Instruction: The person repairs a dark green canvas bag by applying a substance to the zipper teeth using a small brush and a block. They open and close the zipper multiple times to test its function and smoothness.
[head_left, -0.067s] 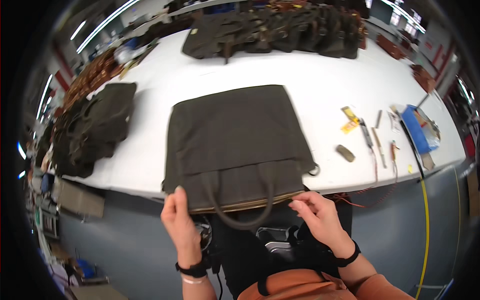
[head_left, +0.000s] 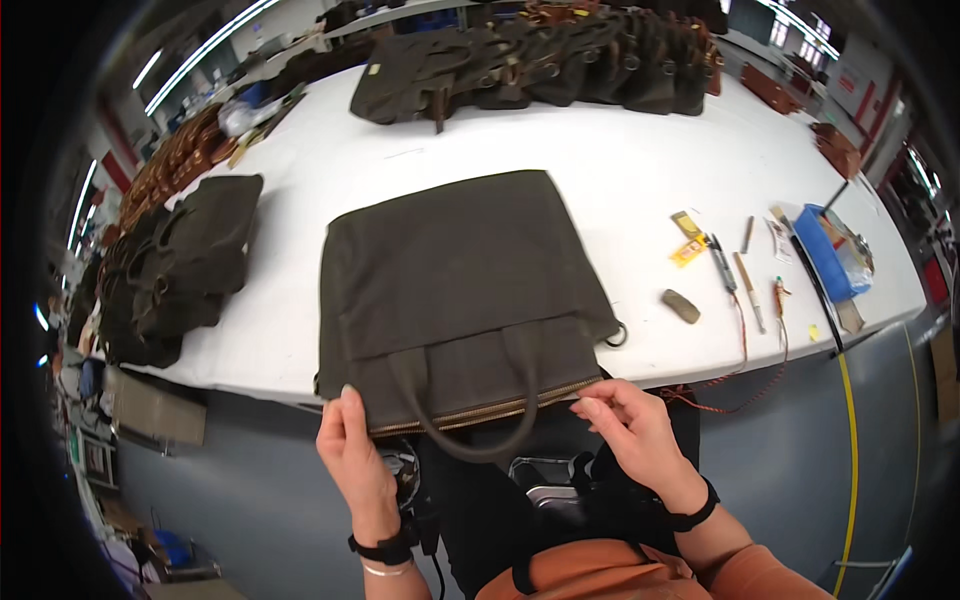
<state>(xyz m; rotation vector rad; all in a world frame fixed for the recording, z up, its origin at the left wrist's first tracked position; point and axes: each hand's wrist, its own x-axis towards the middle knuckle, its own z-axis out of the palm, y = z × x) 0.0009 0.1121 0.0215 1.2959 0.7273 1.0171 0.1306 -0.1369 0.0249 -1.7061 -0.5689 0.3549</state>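
Observation:
A dark olive canvas tote bag [head_left: 460, 270] lies flat on the white table [head_left: 640, 170], its zipped top edge hanging over the near table edge. A curved handle [head_left: 470, 440] droops below the brass zipper. My left hand [head_left: 355, 460] grips the bag's near left corner at the zipper. My right hand [head_left: 630, 430] pinches the zipper's right end, close to a small metal ring [head_left: 617, 336] on the bag's side.
A pile of similar dark bags [head_left: 170, 270] sits at the table's left, another row [head_left: 540, 60] along the far edge. To the right lie hand tools [head_left: 735, 270], a yellow tag [head_left: 688, 240], a small grey block [head_left: 681, 305] and a blue tray [head_left: 825, 250]. Grey floor lies below.
Nothing has visibly changed; both hands stay at the zipper edge.

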